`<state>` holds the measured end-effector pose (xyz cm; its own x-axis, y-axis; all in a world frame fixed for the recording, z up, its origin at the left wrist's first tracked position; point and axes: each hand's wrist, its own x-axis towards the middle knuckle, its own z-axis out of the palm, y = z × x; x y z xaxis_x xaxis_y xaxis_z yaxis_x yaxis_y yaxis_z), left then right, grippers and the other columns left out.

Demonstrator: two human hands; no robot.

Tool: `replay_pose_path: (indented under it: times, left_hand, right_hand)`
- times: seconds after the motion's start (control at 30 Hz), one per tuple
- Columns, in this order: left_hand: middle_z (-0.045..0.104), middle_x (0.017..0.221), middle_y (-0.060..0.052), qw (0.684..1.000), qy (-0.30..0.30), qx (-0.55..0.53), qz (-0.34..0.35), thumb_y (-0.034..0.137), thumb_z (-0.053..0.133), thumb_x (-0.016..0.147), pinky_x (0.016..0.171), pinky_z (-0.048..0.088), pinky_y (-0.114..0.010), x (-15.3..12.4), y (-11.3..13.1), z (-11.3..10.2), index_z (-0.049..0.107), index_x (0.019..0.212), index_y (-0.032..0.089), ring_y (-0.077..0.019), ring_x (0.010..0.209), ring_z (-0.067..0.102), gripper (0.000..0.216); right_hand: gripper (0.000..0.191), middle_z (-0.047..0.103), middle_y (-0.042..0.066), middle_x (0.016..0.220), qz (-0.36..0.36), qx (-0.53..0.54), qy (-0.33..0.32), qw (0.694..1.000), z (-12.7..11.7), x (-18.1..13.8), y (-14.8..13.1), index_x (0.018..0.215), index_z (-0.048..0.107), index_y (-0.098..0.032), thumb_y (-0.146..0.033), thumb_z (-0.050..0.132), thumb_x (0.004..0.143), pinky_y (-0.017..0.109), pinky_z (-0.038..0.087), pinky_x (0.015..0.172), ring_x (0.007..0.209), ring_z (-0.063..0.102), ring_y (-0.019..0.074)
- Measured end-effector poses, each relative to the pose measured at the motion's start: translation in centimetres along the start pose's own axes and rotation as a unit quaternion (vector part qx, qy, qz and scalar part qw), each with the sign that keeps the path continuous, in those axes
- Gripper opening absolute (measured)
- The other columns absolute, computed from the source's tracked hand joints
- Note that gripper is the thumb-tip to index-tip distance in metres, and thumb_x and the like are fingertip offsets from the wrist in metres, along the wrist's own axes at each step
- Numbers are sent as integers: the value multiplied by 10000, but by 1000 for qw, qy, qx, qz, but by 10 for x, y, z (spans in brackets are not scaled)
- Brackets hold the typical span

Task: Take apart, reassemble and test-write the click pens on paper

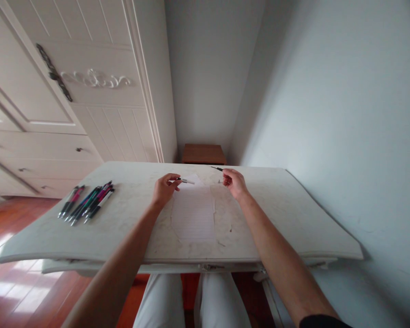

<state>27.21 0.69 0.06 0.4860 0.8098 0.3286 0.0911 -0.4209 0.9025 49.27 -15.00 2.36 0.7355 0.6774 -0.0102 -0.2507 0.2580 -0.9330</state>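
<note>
My left hand [166, 187] is closed on a white pen barrel [188, 181], which points to the right above the paper's far end. In my right hand [233, 181], the fingers pinch a dark pen part [219, 169] with a thin tip pointing left; its exact kind is too small to tell. The two pen pieces are apart. Between and below the hands lies a lined sheet of paper [193, 214]. A tiny grey piece [219, 181] shows just left of my right hand.
A bunch of several pens [89, 205] lies on the left of the white table [276, 218]. Beyond the far edge stands a brown wooden stand [204, 154]. A white cabinet [123, 91] is at the left, and a wall [345, 114] borders the right.
</note>
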Motion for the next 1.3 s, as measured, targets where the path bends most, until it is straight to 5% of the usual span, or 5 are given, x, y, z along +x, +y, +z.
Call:
replay_pose_path:
  times: [0.17,0.3,0.7,0.9,1.3]
  left_hand:
    - [727,784,-34,991,-44,124,29,315,670,713,677,520,-300,0,-4,-4,722,848,197,-193,707,672,187]
    - [737,918,-46,975,-83,195,62,281,679,700,799,515,-338,1,-9,-5,730,842,218,-228,874,668,163]
    - [726,1038,-60,969,-49,138,201,410,689,808,949,486,-403,-9,5,7,713,1054,234,-227,1007,629,304]
    - [756,895,-43,970,-74,128,193,370,642,853,911,496,-393,-13,17,9,761,851,253,-216,885,646,167]
    - [758,866,-42,975,-78,104,178,355,629,845,732,513,-325,-15,19,10,766,854,246,-206,816,621,175]
  right_hand:
    - [269,581,-35,630,4,-31,-32,999,4,-6,-2,737,645,-185,-337,758,546,231,369,480,509,464,77]
    - [268,586,-31,629,9,-70,-62,996,7,-12,-4,749,663,-183,-333,760,550,227,394,515,537,490,82]
    - [265,630,-21,657,-5,-152,-160,975,13,-19,-1,804,703,-197,-338,779,593,247,444,583,579,539,101]
    - [246,633,-26,633,-20,-163,-193,967,17,-25,1,809,720,-194,-330,785,615,237,454,579,553,534,91]
    - [244,635,-28,639,-16,-161,-198,967,14,-22,4,825,731,-193,-325,784,626,229,458,583,560,543,87]
